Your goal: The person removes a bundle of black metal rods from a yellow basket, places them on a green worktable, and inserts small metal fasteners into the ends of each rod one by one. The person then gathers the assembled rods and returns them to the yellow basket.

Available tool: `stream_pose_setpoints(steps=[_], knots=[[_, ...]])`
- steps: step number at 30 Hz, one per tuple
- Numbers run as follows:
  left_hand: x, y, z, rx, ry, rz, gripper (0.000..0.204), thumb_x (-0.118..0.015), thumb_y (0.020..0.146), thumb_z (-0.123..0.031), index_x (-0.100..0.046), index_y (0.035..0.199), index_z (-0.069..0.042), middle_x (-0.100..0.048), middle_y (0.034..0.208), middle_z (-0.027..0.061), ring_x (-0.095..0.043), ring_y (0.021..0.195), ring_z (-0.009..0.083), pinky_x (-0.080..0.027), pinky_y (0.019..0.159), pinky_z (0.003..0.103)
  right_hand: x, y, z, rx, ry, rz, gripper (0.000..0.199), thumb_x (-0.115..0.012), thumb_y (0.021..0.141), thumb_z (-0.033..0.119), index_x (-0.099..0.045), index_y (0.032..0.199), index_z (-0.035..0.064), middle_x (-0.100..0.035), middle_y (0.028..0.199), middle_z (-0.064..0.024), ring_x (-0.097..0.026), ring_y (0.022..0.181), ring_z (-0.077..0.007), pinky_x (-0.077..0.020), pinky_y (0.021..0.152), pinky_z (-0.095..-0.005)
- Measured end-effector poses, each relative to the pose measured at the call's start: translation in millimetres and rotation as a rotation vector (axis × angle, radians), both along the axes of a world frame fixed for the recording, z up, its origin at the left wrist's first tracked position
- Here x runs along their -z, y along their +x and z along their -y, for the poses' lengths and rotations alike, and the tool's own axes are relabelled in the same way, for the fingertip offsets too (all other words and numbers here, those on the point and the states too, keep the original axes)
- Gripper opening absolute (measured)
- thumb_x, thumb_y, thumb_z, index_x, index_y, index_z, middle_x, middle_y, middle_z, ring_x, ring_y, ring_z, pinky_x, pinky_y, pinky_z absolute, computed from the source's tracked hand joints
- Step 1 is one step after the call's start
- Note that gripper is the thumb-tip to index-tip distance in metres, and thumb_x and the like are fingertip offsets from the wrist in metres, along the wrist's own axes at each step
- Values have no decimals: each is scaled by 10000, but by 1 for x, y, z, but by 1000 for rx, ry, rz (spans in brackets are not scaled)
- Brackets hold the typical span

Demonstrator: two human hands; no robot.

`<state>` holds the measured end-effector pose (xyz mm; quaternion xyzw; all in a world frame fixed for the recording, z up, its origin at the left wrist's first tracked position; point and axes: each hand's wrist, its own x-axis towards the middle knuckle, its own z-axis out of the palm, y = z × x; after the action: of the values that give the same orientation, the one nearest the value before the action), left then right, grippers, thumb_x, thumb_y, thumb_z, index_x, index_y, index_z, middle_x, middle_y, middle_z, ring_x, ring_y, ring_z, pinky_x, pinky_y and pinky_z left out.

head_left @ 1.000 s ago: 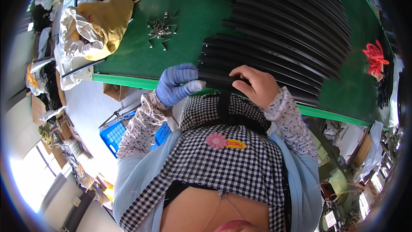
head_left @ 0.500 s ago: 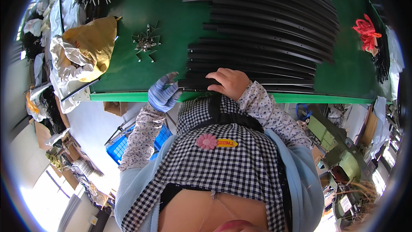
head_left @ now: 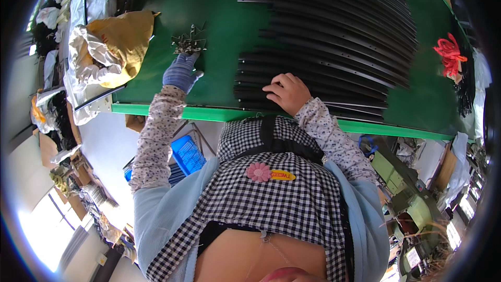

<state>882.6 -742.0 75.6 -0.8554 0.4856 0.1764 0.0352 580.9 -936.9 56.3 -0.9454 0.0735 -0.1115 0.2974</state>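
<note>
Many long black slats (head_left: 323, 57) fan out; bare right hand (head_left: 286, 93) presses them flat, grip released.

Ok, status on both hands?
Left hand, blue glove, reaching small metal parts. Right hand resting on black strips. Nothing between.

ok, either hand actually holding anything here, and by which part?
Neither visibly grips anything. The gloved left hand reaches to the pile of small metal pieces, fingertips at its near edge. The bare right hand rests flat on the near ends of the black strips.
</note>
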Motion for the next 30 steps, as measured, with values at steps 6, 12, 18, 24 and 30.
stream_pose_setpoints(steps=[6,12,18,24,30], knots=[[-15,2,12,131,174,10,621,-718,835,-330,-467,1378,-165,-526,1325,148,-593,1120,320,-519,894,429,1,4,58,431,-225,-47,247,-745,788,213,-697,1026,164,-595,994,-18,-587,953,-236,-520,790,-391],[0,3,14,208,229,59,624,-728,821,-312,-465,1361,-143,-547,1299,145,-631,1042,321,-544,814,439,-7,16,69,411,-230,-335,336,-737,800,404,-696,1023,156,-596,1004,-27,-574,1032,-233,-492,863,-398],[16,-3,2,2,-63,-99,501,-671,905,-298,-508,1333,-95,-640,1156,108,-674,896,258,-563,740,381,6,22,64,374,-295,-324,360,-668,854,462,-693,954,117,-607,1003,-29,-569,1041,-228,-481,863,-392],[-40,-70,21,-548,-912,-1219,410,-602,975,-257,-544,1263,29,-676,1075,157,-669,760,152,-593,669,271,-48,24,56,312,-146,-90,345,-612,914,443,-592,804,116,-633,657,-36,-645,618,-230,-511,551,-364],[-75,-108,39,-551,-1140,-1238,449,-623,958,-273,-544,1262,48,-661,1123,176,-675,717,190,-581,621,292,-103,32,46,224,-95,-50,377,-560,961,435,-572,757,118,-595,576,-27,-608,502,-221,-470,439,-336]])
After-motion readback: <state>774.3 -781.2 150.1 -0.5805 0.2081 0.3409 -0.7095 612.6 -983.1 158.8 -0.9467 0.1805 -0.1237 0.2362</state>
